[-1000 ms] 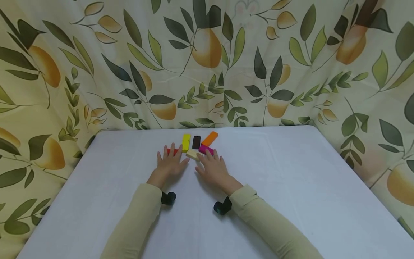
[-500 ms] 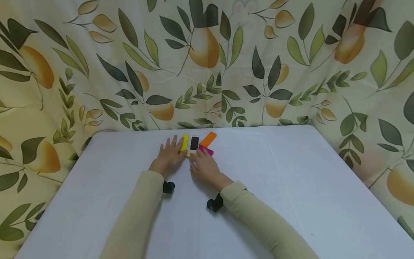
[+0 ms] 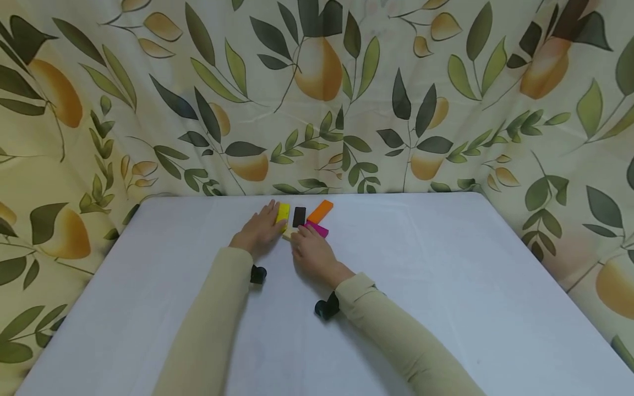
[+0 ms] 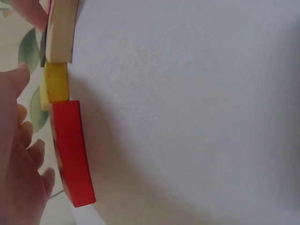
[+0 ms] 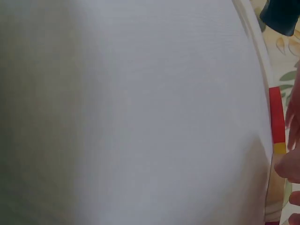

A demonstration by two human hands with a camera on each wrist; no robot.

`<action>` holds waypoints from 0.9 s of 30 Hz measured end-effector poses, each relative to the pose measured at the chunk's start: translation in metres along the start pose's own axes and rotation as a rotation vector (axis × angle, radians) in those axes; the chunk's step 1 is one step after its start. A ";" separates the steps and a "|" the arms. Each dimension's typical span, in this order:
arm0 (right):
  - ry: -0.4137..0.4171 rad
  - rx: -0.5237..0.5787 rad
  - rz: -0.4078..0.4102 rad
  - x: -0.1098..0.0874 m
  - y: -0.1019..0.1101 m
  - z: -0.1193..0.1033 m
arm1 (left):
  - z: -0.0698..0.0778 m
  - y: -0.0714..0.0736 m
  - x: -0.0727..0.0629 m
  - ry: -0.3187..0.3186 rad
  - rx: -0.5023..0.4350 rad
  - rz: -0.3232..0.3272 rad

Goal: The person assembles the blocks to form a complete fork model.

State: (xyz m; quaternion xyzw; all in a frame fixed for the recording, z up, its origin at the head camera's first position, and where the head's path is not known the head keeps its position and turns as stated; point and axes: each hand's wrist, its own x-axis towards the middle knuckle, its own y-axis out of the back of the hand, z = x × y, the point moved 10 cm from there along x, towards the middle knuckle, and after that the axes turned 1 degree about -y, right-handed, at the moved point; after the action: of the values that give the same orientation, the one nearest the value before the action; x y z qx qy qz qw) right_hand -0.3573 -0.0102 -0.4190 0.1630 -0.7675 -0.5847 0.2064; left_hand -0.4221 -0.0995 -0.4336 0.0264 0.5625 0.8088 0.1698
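Red block (image 4: 72, 152), hidden under the hand in the head view, marks the left end of a cluster near the far edge of the white table (image 3: 446, 275); the left wrist view shows its end appearing to meet the yellow block (image 3: 284, 210). Left hand (image 3: 258, 229) lies over this end, fingers extended and only slightly bent, clasping nothing; their contact with the blocks' left flank suggests a steadying or nudging role. The thumb reaches the near end of the yellow block, perhaps to keep it from sliding. Pale block (image 4: 62, 33) comes next, forming the near side of the cluster, and is partly covered in the head view. Behind it stands the dark block (image 3: 299, 216), between the yellow and orange pieces, with no hand upon it. Right hand (image 3: 314, 253) bends its fingers down over the pale block and the magenta block (image 3: 319, 229); whether it pinches either cannot be told, though pressure to hold the near side in place seems likely. Orange block (image 3: 321, 211) slants outward at the right, its near end beside the magenta one, untouched.
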 end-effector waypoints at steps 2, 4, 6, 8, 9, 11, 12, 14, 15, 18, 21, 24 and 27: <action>0.004 0.002 0.009 0.002 0.002 -0.001 | 0.000 -0.001 0.003 -0.005 -0.008 -0.008; 0.012 0.010 0.018 0.004 0.004 -0.003 | 0.001 -0.001 0.005 -0.015 -0.013 -0.010; 0.013 0.015 0.017 0.005 0.005 -0.004 | 0.003 0.000 0.007 -0.044 -0.013 -0.004; 0.012 -0.002 0.007 0.007 0.006 -0.005 | 0.007 0.000 0.008 -0.075 -0.021 0.004; 0.010 -0.010 0.001 0.008 0.006 -0.005 | 0.009 0.000 0.009 -0.091 -0.026 0.008; 0.003 -0.042 -0.020 0.009 0.005 -0.005 | 0.014 0.000 0.010 -0.122 -0.016 0.007; 0.005 -0.058 -0.023 0.010 0.005 -0.005 | 0.016 0.000 0.011 -0.134 -0.007 0.005; 0.005 -0.081 -0.036 0.011 0.005 -0.006 | 0.019 0.000 0.010 -0.146 0.019 -0.004; 0.004 -0.090 -0.040 0.011 0.005 -0.006 | 0.020 0.000 0.010 -0.152 0.037 -0.006; 0.003 -0.116 -0.040 0.011 0.006 -0.007 | 0.025 0.001 0.010 -0.169 0.079 0.001; -0.001 -0.143 -0.044 0.010 0.007 -0.007 | 0.029 0.001 0.011 -0.168 0.117 0.006; -0.007 -0.171 -0.048 0.008 0.008 -0.008 | 0.029 -0.001 0.012 -0.145 0.157 -0.016; -0.009 -0.198 -0.042 0.005 0.010 -0.008 | 0.028 -0.004 0.013 -0.128 0.177 -0.042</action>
State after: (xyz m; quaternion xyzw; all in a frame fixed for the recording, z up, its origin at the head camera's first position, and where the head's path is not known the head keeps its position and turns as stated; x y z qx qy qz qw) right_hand -0.3576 -0.0166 -0.4074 0.1551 -0.7032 -0.6626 0.2057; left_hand -0.4270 -0.0688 -0.4284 0.0811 0.6200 0.7489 0.2192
